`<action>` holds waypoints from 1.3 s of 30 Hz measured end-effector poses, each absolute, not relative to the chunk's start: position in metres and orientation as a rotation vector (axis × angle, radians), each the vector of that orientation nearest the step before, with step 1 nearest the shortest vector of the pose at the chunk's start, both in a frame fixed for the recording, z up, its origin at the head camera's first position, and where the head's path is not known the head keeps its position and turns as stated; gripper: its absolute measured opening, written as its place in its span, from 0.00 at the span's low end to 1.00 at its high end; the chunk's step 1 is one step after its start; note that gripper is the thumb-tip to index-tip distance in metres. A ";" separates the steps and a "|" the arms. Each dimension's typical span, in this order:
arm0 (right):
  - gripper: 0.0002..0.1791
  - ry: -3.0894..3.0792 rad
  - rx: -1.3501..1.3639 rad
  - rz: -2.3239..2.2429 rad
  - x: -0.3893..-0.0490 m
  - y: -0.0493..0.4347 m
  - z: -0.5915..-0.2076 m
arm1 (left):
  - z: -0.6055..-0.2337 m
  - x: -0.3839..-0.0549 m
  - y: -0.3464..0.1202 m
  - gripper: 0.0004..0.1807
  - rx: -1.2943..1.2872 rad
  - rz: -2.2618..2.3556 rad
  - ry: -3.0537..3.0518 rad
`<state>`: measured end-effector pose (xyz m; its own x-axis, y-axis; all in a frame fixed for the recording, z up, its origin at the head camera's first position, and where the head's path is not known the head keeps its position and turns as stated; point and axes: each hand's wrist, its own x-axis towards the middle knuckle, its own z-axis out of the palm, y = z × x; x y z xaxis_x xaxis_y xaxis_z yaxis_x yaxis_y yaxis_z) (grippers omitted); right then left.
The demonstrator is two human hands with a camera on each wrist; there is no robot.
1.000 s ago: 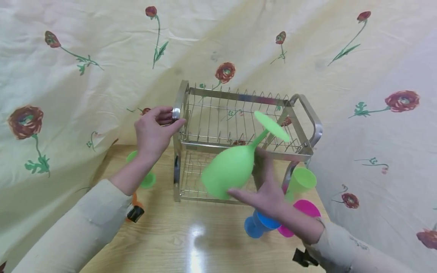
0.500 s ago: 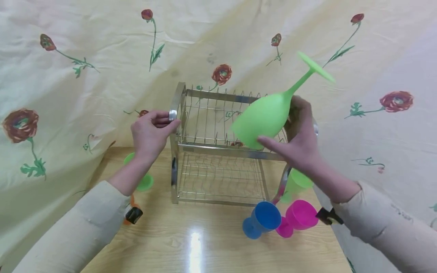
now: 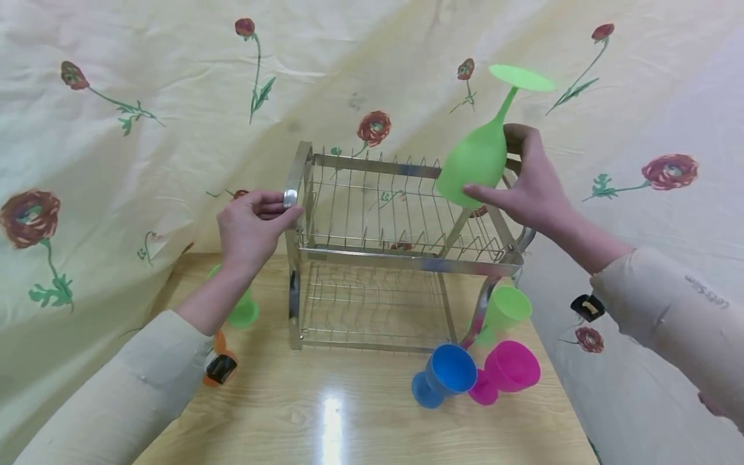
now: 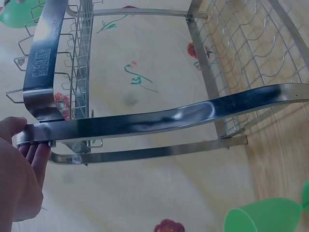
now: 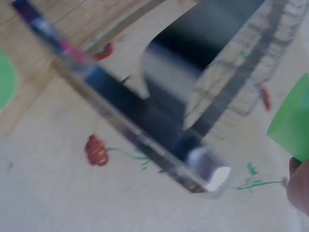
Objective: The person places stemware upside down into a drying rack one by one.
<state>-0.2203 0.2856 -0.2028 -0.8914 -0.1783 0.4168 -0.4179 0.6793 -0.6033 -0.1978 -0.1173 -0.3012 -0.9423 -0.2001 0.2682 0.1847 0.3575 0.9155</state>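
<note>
A two-tier metal dish rack [image 3: 372,258] stands on the table. My left hand [image 3: 250,226] grips its left side near the top; the left wrist view shows the fingers curled under the metal bar [image 4: 145,123]. Above the right end of the upper tier, my right hand [image 3: 537,181] holds a light green goblet [image 3: 476,161] by its bowl, tilted with the foot upward and the mouth downward. In the right wrist view only part of that hand [image 5: 299,186] shows, at the right edge beside the goblet.
Right of the rack lie a blue goblet [image 3: 452,369], a magenta goblet [image 3: 513,367] and another green goblet [image 3: 508,307]. At the left, a green goblet [image 3: 243,312] and an orange thing [image 3: 219,342] are partly hidden by my left arm. Flowered cloth [image 3: 174,161] hangs behind.
My right hand has lifted the green goblet up and to the right, from in front of the rack to above its upper tier, turning it more upside down. My left hand keeps its grip.
</note>
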 end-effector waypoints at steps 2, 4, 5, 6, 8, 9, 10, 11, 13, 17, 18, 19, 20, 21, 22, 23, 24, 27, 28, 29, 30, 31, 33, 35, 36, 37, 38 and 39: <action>0.59 -2.637 0.442 1.010 -0.228 0.290 -0.206 | -0.302 -0.198 -0.117 0.20 0.004 -1.607 -2.291; 0.59 -2.673 0.431 0.992 -0.234 0.292 -0.210 | -0.303 -0.198 -0.117 0.20 -0.007 -1.608 -2.289; 0.59 -2.683 0.431 0.984 -0.237 0.293 -0.211 | -0.303 -0.199 -0.117 0.20 -0.014 -1.611 -2.286; 0.59 -2.693 0.427 0.978 -0.239 0.293 -0.212 | -0.303 -0.199 -0.117 0.20 -0.018 -1.613 -2.284; 0.59 -2.713 0.413 0.966 -0.243 0.292 -0.214 | -0.303 -0.199 -0.117 0.20 -0.022 -1.622 -2.281; 0.59 -2.725 0.399 0.968 -0.245 0.291 -0.215 | -0.304 -0.199 -0.118 0.20 -0.022 -1.622 -2.280; 0.59 -2.735 0.385 0.972 -0.247 0.289 -0.216 | -0.304 -0.199 -0.118 0.21 -0.024 -1.621 -2.278; 0.59 -2.742 0.368 0.984 -0.249 0.288 -0.217 | -0.304 -0.199 -0.118 0.21 -0.026 -1.621 -2.275; 0.59 -2.749 0.327 1.018 -0.253 0.284 -0.219 | -0.304 -0.198 -0.119 0.21 -0.026 -1.615 -2.268; 0.59 -2.753 0.262 1.098 -0.258 0.276 -0.225 | -0.306 -0.198 -0.121 0.21 -0.024 -1.616 -2.250; 0.59 -2.759 0.249 1.105 -0.258 0.274 -0.227 | -0.306 -0.198 -0.121 0.21 -0.023 -1.618 -2.248; 0.59 -2.767 0.234 1.106 -0.258 0.273 -0.228 | -0.306 -0.198 -0.121 0.21 -0.025 -1.622 -2.244; 0.60 -2.778 0.222 1.098 -0.257 0.272 -0.229 | -0.306 -0.198 -0.121 0.21 -0.026 -1.625 -2.243; 0.60 -2.795 0.210 1.068 -0.257 0.272 -0.231 | -0.306 -0.197 -0.121 0.21 -0.028 -1.626 -2.241; 0.61 -2.810 0.198 1.029 -0.257 0.273 -0.233 | -0.306 -0.197 -0.121 0.21 -0.030 -1.625 -2.243; 0.61 -2.823 0.188 0.991 -0.256 0.274 -0.234 | -0.306 -0.197 -0.121 0.21 -0.031 -1.624 -2.245; 0.62 -2.834 0.178 0.950 -0.256 0.274 -0.236 | -0.306 -0.197 -0.121 0.20 -0.032 -1.623 -2.247; 0.63 -2.859 0.162 0.838 -0.258 0.278 -0.240 | -0.307 -0.197 -0.121 0.20 -0.032 -1.617 -2.248; 0.63 -2.862 0.161 0.818 -0.259 0.279 -0.242 | -0.307 -0.197 -0.121 0.20 -0.034 -1.615 -2.247; 0.62 -2.864 0.163 0.803 -0.259 0.281 -0.243 | -0.307 -0.197 -0.121 0.19 -0.037 -1.613 -2.244; 0.62 -2.865 0.163 0.792 -0.260 0.282 -0.244 | -0.308 -0.198 -0.121 0.19 -0.042 -1.613 -2.240; 0.62 -2.867 0.166 0.783 -0.261 0.283 -0.245 | -0.308 -0.198 -0.120 0.19 -0.048 -1.610 -2.236; 0.62 -2.872 0.172 0.755 -0.262 0.285 -0.248 | -0.310 -0.199 -0.120 0.18 -0.060 -1.611 -2.229; 0.61 -2.872 0.183 0.734 -0.262 0.285 -0.249 | -0.310 -0.200 -0.120 0.18 -0.073 -1.615 -2.222; 0.60 -2.870 0.188 0.728 -0.262 0.285 -0.249 | -0.311 -0.200 -0.120 0.18 -0.076 -1.619 -2.219; 0.60 -2.866 0.193 0.724 -0.262 0.285 -0.250 | -0.311 -0.200 -0.120 0.17 -0.078 -1.621 -2.215; 0.59 -2.864 0.196 0.719 -0.262 0.285 -0.250 | -0.311 -0.201 -0.120 0.17 -0.081 -1.626 -2.211; 0.59 -2.864 0.198 0.714 -0.261 0.285 -0.250 | -0.311 -0.201 -0.120 0.17 -0.085 -1.629 -2.209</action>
